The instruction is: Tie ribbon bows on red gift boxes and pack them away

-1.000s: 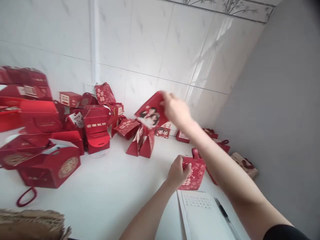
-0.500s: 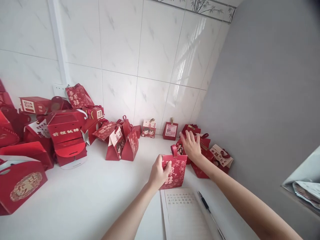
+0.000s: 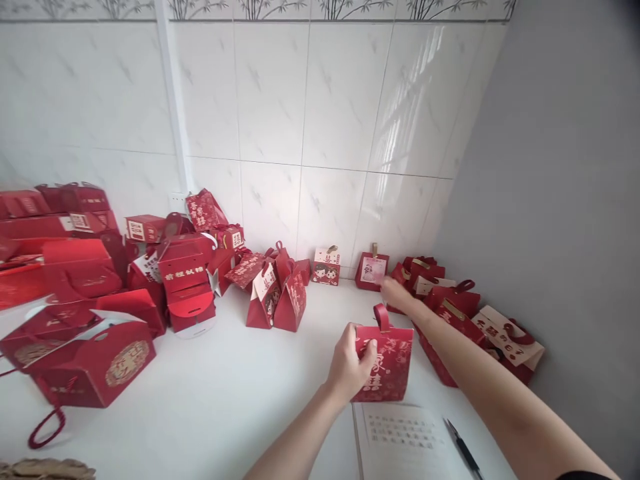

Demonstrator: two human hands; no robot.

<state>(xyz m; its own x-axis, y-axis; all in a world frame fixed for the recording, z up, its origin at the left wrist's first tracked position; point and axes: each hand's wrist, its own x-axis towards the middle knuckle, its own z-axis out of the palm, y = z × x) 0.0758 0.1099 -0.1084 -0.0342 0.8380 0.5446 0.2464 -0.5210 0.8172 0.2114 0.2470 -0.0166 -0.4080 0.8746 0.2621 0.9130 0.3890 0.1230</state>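
My left hand (image 3: 353, 367) grips the left edge of a red gift box (image 3: 393, 367) with a ribbon loop on top and gold characters on its front. The box is upright, its lower edge at the top of a notebook (image 3: 400, 437). Farther back, my right hand (image 3: 399, 297) reaches to the lower right of a small red box with a pink label (image 3: 373, 272). Its fingers are blurred and mostly hidden, so whether it touches that box is unclear. Several red boxes (image 3: 450, 313) stand just right of this hand, partly covered by my forearm.
A black pen (image 3: 465, 450) lies right of the notebook. A cream-and-red box with cartoon faces (image 3: 327, 268) stands by the tiled wall. Two tent-shaped red boxes (image 3: 293, 297) are left of centre. Many red boxes (image 3: 187, 280) are heaped at left, and a grey wall (image 3: 565, 200) bounds the right.
The view has turned left and up. My right hand has moved from over the right-hand boxes towards the pink-labelled box. My left hand keeps its grip on the gift box.
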